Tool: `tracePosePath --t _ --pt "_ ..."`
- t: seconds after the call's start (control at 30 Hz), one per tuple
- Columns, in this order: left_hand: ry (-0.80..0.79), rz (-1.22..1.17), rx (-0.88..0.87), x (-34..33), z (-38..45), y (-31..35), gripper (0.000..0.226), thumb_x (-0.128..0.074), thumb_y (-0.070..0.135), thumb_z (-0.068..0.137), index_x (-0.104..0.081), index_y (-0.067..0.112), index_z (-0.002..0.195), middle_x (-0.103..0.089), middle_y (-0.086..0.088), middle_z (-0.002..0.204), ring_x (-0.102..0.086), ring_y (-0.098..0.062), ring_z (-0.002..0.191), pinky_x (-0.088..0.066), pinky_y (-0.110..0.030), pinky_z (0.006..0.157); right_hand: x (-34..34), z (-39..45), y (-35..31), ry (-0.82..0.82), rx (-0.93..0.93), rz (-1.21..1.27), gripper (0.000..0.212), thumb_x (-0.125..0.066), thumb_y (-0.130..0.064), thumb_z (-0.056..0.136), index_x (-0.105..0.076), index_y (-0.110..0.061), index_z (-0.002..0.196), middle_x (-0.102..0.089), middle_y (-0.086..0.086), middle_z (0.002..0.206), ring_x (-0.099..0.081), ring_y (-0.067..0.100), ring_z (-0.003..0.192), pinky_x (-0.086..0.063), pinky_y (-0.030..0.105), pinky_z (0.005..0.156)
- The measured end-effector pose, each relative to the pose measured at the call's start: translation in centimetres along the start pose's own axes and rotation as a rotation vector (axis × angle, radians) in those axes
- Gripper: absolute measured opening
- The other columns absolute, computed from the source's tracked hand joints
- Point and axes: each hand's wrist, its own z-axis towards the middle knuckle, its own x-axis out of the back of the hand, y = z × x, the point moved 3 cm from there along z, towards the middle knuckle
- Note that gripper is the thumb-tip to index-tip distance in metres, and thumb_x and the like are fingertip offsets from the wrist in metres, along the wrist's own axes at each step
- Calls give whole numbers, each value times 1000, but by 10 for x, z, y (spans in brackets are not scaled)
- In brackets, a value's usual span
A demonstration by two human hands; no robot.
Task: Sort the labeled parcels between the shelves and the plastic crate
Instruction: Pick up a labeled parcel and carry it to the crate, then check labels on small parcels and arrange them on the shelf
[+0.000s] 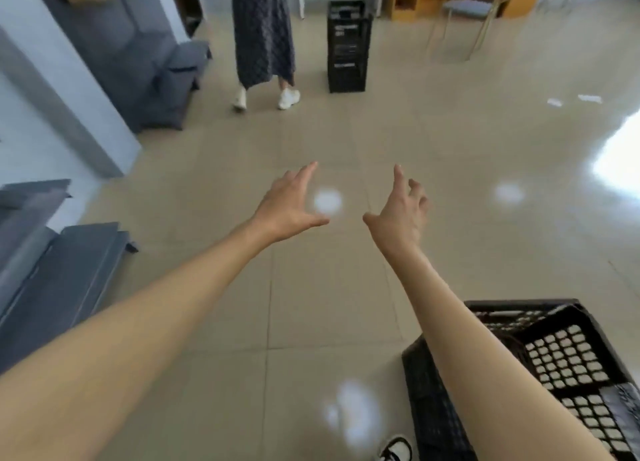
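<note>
While both hands (346, 207) reach forward empty, fingers spread, crate (433, 408) sits right.

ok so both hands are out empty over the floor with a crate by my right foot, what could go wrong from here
The black crate sits low beside the right arm, close to the shoe, so a step right could trip on it. Another person stands ahead near the stacked crates, so walking forward risks a bump. The shiny tiled floor might be slippery. Left hand and right hand hold nothing.
</note>
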Motion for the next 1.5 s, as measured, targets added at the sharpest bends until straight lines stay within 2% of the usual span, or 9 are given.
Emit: tracePosePath --t 0.23,0.4,0.57,0.77,0.97,1.2,1.5 --pt "310 62 255 199 -145 -179 92 -75 40 73 -23 20 146 -32 -10 147 -31 -29 134 -29 -42 109 -126 -110 -257 -193 429 51 90 -68 -15 78 -13 -23 149 -23 12 151 -21 34 137 -23 42 112" --pt "544 116 444 311 -270 -263 86 -72 40 76 -25 20 145 -33 -8 147 -30 -28 134 -29 -42 109 -189 -207 -401 -320 724 89 87 -68 -19 79 -15 -21 148 -26 12 149 -23 36 136 -22 43 111" --pt "719 181 662 386 -386 -317 84 -70 42 78 -24 24 145 -32 -7 148 -31 -26 134 -31 -41 108 -235 -303 -507 -439 1004 131 83 -67 -22 81 -17 -21 148 -26 14 149 -25 37 135 -25 45 111" --pt "935 229 870 450 -480 -354 83 -70 40 78 -24 25 145 -30 -2 150 -26 -23 138 -26 -39 107 -279 -383 -600 -578 1242 201 85 -67 -24 82 -13 -20 149 -25 15 148 -24 38 135 -25 48 110" --pt "1059 328 1047 498 -520 -396 84 -71 39 78 -23 26 146 -29 -2 151 -24 -23 138 -26 -41 109 -324 -413 -691 -673 1445 287 88 -68 -25 82 -10 -21 149 -24 15 149 -25 37 134 -28 47 108" --pt "1239 330 1142 557 -509 -453 82 -70 36 79 -24 22 145 -32 -4 149 -27 -23 137 -27 -40 109 -377 -410 -800 -776 1580 333 90 -69 -22 82 -10 -22 149 -24 15 149 -25 38 133 -29 47 108" --pt "1258 309 1210 606 -501 -533 80 -69 34 80 -23 24 145 -31 -4 149 -27 -21 137 -28 -39 111 -450 -432 -897 -963 1527 433 90 -67 -18 83 -7 -19 150 -26 16 148 -28 38 132 -30 45 106"
